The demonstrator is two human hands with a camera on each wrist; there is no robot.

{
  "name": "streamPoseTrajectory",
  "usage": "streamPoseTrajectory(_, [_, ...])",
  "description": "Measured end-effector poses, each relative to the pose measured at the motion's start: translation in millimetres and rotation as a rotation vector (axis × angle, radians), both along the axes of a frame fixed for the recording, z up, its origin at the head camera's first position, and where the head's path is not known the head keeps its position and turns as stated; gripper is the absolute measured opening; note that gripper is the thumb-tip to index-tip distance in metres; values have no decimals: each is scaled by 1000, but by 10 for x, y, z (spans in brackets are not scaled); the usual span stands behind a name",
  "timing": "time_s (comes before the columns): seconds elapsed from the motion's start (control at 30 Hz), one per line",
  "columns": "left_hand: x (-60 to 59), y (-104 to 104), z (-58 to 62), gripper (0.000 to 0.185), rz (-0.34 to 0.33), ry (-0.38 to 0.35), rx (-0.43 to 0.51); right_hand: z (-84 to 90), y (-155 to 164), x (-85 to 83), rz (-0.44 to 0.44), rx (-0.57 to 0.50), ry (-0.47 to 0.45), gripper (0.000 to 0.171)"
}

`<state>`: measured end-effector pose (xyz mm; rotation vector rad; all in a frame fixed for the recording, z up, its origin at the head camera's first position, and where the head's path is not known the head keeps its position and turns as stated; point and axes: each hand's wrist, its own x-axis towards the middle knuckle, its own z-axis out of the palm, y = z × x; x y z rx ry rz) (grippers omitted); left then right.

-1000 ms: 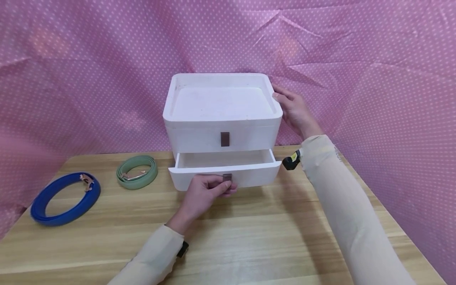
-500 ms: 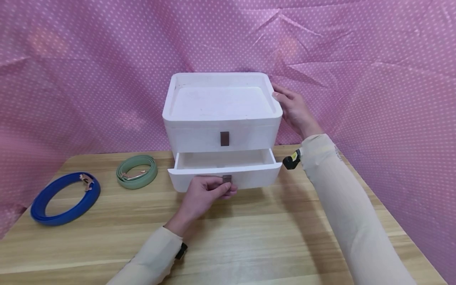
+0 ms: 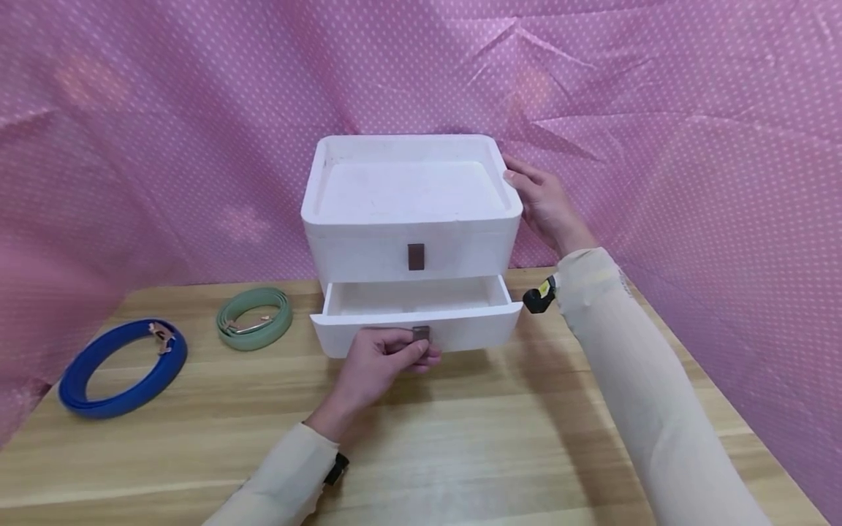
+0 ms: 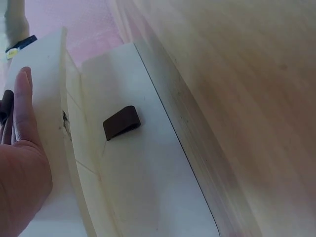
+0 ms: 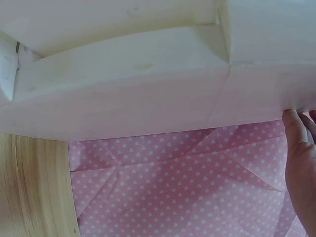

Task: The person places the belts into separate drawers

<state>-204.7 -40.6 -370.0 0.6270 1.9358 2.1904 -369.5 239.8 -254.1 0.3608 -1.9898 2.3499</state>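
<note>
A white drawer unit (image 3: 411, 193) stands at the back of the wooden table, its top formed as a shallow tray. One drawer (image 3: 483, 329) below the top one is pulled partly out, and its visible inside holds nothing. My left hand (image 3: 371, 365) pinches the brown tab (image 3: 421, 333) on that drawer's front between thumb and fingers. In the left wrist view, a lower drawer front with its own brown tab (image 4: 122, 122) sits closed beneath. My right hand (image 3: 542, 204) rests against the unit's right side, thumb on the top rim; its other fingers are partly hidden behind.
To the left lie a coiled green belt (image 3: 254, 318) and a coiled blue belt (image 3: 123, 369), both with metal buckles. A pink dotted cloth (image 3: 408, 66) hangs behind and on both sides of the table (image 3: 460, 453).
The drawer has come out very slightly toward me, with my left hand still on its tab. My right hand stays in place against the unit. The belts have not moved.
</note>
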Motion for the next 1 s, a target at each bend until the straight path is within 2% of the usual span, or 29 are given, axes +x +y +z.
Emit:
streamPoseTrajectory(0.67, [48, 8, -16, 16, -2, 1, 21, -2, -14, -3, 2, -15, -6, 54])
streamPoseTrajectory(1.0, [87, 3, 4, 15, 13, -30, 27, 1, -21, 4, -9, -10, -6, 54])
